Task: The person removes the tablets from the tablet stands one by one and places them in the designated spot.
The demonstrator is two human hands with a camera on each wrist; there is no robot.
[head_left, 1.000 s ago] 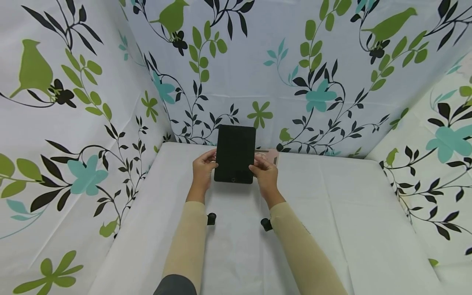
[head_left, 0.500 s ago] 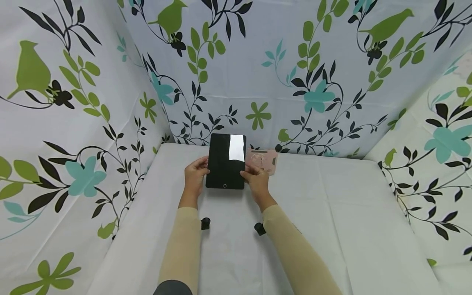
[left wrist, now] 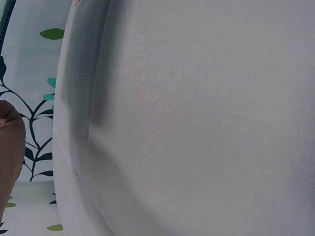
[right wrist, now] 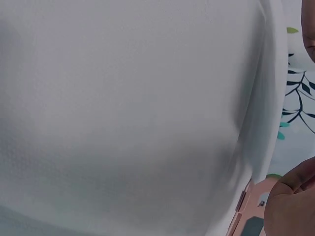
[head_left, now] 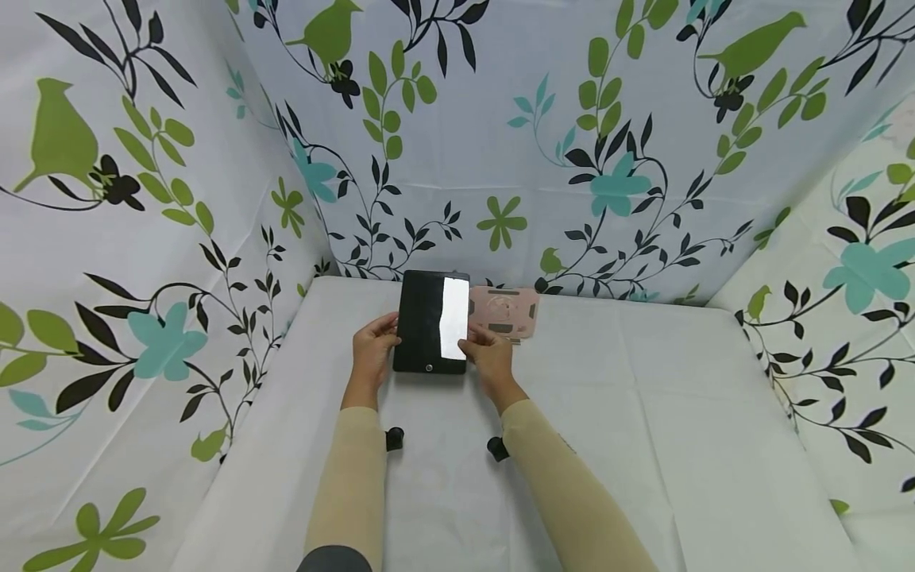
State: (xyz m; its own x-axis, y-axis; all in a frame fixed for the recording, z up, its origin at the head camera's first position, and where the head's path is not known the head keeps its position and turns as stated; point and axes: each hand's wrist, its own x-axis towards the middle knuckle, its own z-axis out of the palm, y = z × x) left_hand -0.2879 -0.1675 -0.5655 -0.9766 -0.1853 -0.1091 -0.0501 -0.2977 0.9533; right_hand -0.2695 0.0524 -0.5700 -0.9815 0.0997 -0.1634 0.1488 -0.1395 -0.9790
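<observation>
- Head view: A person, forearms in beige sleeves, holds a black tablet near the far edge of a white-covered table, its round button toward the wearer and a bright white reflection across the right part of the screen.
- The left hand pinches the tablet's left edge and the right hand pinches its right edge, the two hands apart with the device between them; a shadow falls just below the lower edge, and whether that edge meets the cloth cannot be told.
- Just right of the tablet, a pink case lies on the table, a ring-shaped design and dark pads on its upturned side; its inside, and anything in it, cannot be seen.
- Behind, a white fabric backdrop carries green birds, teal flowers and dark leafy stems.
- Left wrist view: White cloth fills most of the frame, with part of the left hand at the left margin before the printed fabric; its grip cannot be judged from here.
- Right wrist view: The right hand, fingers bent, shows at lower right, overlapping the pink case; whether they touch cannot be told.
</observation>
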